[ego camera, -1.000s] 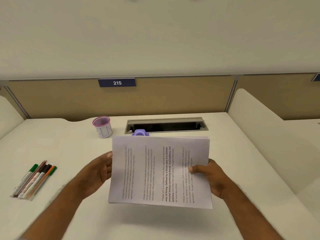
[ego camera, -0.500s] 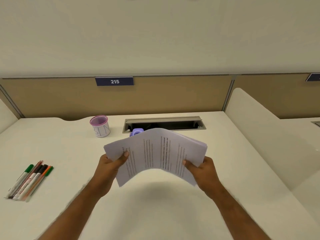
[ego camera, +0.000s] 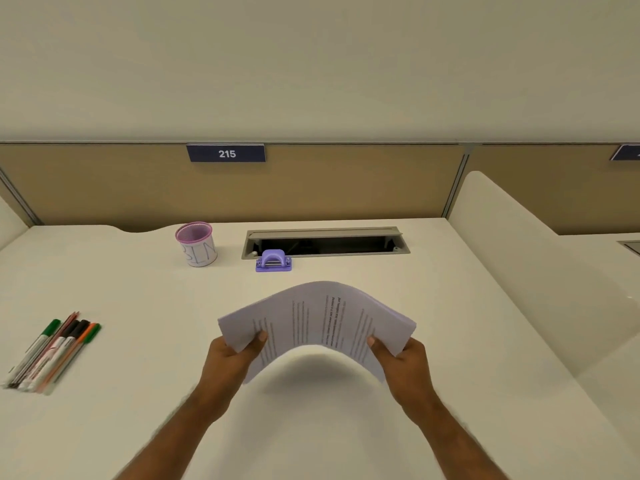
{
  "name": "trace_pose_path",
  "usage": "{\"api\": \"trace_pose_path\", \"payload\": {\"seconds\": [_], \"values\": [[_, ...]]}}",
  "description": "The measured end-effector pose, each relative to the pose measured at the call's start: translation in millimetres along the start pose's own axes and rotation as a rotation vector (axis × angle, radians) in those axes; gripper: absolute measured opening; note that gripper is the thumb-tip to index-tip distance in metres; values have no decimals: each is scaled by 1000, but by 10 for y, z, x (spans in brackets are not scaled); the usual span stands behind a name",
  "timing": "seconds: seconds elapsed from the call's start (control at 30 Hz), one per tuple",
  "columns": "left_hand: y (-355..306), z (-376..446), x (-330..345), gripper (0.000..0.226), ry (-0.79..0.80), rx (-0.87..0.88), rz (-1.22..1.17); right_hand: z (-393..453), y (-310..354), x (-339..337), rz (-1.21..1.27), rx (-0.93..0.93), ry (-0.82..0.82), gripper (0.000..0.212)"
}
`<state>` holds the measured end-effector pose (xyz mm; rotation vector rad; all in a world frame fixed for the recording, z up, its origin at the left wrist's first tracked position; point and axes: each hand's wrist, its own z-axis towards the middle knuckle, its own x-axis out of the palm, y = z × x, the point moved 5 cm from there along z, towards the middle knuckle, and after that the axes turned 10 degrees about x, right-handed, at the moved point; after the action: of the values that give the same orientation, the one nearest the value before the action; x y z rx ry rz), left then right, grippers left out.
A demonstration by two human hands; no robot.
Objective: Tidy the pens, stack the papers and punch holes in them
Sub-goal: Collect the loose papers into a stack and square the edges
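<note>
Surface: pale desk (ego camera: 145, 341), tan partition behind | Grip: left hand (ego camera: 230, 355) and right hand (ego camera: 403, 358) pinch papers (ego camera: 318, 317) by opposite edges, held above desk | Change: sheets flat a second ago, now bowed upward, being squared | Beyond grip: hole punch (ego camera: 273, 261), cup (ego camera: 195, 244) | Far left: pens (ego camera: 52, 351) untidied.

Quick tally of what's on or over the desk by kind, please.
Pens: about 6, bunched, exact count unclear
Paper stack: 1, held by left hand and right hand
Hole punch: 1
Pen cup: 1
Total: about 9
</note>
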<state>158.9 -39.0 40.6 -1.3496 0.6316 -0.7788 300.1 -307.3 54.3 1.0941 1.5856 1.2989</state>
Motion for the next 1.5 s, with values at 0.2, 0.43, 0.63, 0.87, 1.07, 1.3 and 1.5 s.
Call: {"api": "trace_pose_path", "payload": {"seconds": [0.2, 0.43, 0.63, 0.87, 1.07, 1.3, 1.5], "values": [[221, -104, 21, 24, 7, -80, 98, 11, -303, 26, -82, 112, 37, 17], [222, -154, 35, 18, -75, -58, 120, 6, -401, 11, -89, 133, 56, 21], [138, -168, 70, 9, -110, -10, 181, -4, -433, 34, -42, 109, 28, 19], [135, -119, 69, 11, -123, -52, 156, 64, -443, 31, -118, 139, 11, 22], [34, -35, 35, 12, -136, -102, 27, 107, -191, -107, -43, 62, -142, 35], [-94, 3, 129, 29, -123, -193, -253, 166, 11, -31, 307, 273, -101, 84], [-193, -63, 373, 43, -62, -226, -395, 2, 251, 445, 671, 387, 311, 51]]}}
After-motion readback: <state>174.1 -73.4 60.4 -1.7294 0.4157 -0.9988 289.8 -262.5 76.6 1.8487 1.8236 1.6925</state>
